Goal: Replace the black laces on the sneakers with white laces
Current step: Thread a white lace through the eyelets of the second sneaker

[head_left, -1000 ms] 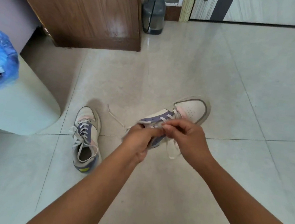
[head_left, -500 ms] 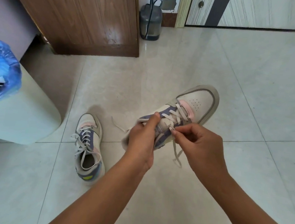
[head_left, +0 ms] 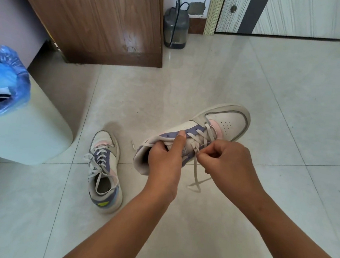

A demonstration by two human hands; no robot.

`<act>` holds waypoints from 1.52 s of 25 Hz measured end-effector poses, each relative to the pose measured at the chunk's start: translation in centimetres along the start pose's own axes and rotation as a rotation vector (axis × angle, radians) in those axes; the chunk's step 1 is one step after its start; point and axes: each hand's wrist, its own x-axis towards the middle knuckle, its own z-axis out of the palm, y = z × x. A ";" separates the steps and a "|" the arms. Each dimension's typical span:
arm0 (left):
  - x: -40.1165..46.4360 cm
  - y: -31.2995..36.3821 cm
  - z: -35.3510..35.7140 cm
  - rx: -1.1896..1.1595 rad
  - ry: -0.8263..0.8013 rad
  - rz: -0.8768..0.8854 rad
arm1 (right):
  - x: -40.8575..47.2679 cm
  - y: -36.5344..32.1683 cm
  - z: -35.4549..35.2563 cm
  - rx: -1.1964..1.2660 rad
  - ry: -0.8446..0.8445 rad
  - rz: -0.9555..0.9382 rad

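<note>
Floor sneaker (head_left: 104, 170) already white-laced. Second sneaker (head_left: 193, 139) held above floor: left hand (head_left: 165, 165) grip clamped on collar, right hand (head_left: 226, 164) pinching white lace (head_left: 195, 170). Upper eyelets left; no black laces visible.

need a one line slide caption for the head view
Left hand holds a sneaker off the tiled floor while the right hand pinches its white lace; the other sneaker lies alongside.

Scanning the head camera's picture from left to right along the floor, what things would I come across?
Blue plastic bag → pale rounded table → sneaker lying on the floor → left hand gripping the held sneaker → right hand pinching its white lace.
</note>
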 end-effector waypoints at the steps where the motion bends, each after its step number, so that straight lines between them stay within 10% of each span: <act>1: 0.0 -0.1 0.0 -0.003 0.007 -0.005 | -0.1 -0.2 0.0 -0.019 -0.017 -0.002; 15: 0.3 0.0 -0.3 0.190 -0.009 0.048 | 0.3 1.1 1.5 0.571 -0.020 0.302; 24: 1.0 0.7 -1.3 0.365 -0.146 0.025 | 1.4 4.3 2.0 -0.304 0.283 -0.527; 29: 1.4 1.6 -1.5 0.398 -0.238 -0.102 | 2.4 5.1 1.1 -0.379 0.314 -0.766; 38: 2.1 1.9 -2.5 0.599 -0.377 -0.207 | 2.0 6.3 2.1 -0.158 0.054 -0.593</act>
